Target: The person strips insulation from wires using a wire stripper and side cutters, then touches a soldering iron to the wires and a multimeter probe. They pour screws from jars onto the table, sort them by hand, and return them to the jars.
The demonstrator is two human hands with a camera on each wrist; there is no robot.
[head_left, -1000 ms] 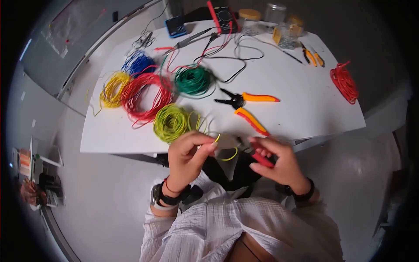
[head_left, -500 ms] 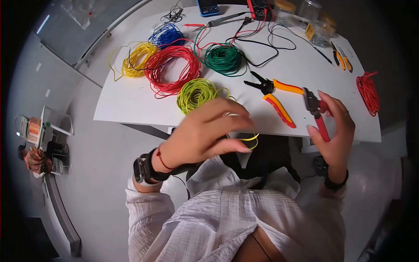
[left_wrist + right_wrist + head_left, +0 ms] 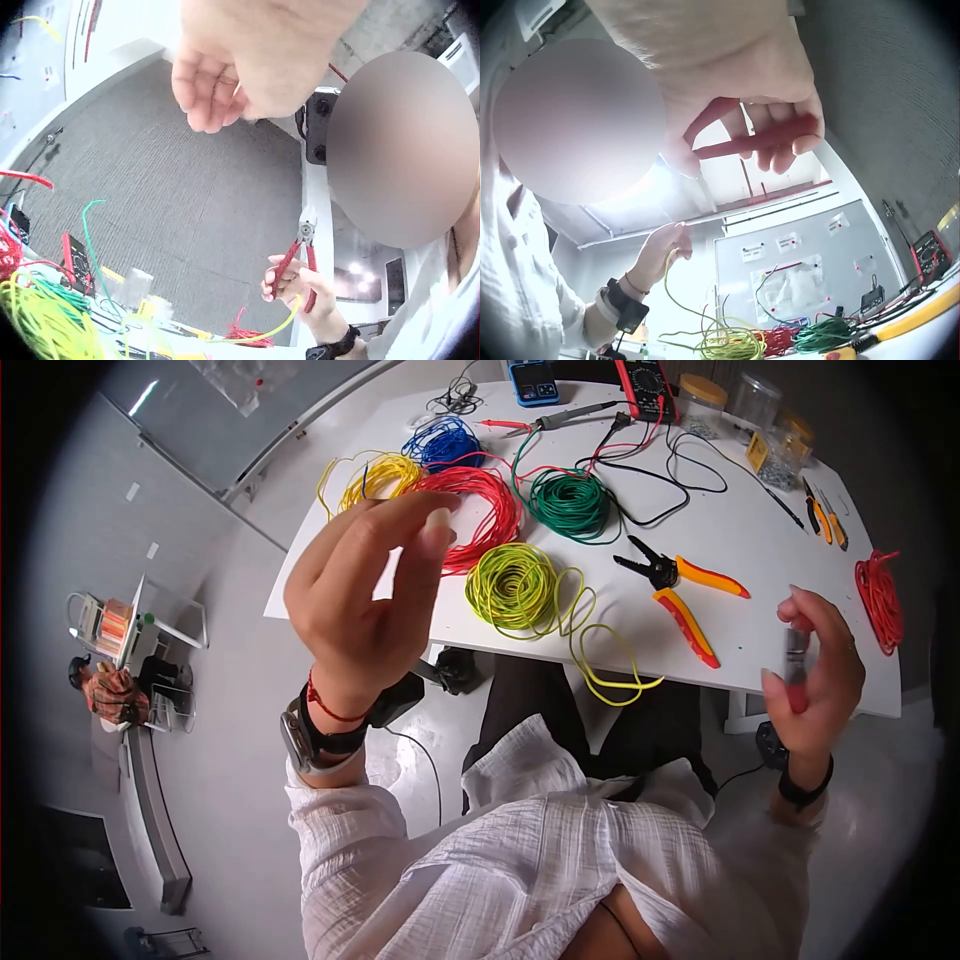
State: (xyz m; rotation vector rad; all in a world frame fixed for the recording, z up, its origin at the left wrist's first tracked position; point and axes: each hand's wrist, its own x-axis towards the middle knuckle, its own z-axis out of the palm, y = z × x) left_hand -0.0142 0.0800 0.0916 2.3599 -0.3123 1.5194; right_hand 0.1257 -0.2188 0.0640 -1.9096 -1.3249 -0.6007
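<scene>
In the head view my left hand (image 3: 355,595) is raised over the front left of the table, fingers bent and thumb close to the index finger; no held thing shows. My right hand (image 3: 830,675), beyond the front right edge, holds red-handled diagonal cutters (image 3: 796,665). The left wrist view shows the cutters (image 3: 288,266) upright with handles spread. A yellow-green wire coil (image 3: 510,590) lies near the front edge, its loose end (image 3: 630,685) curling past that edge between the hands. Wire strippers (image 3: 665,570) with orange-and-red handles lie right of it.
Red (image 3: 500,510), yellow (image 3: 375,482), blue (image 3: 445,442) and green (image 3: 570,502) wire coils lie behind. A multimeter (image 3: 648,390), soldering iron (image 3: 575,417) and jars (image 3: 702,400) stand or lie at the back. A red wire bundle (image 3: 880,602) is far right.
My left hand pinched the yellow-green wire's end, then let go and moved up and left. My right hand moved right with the cutters. The view has shifted too.
</scene>
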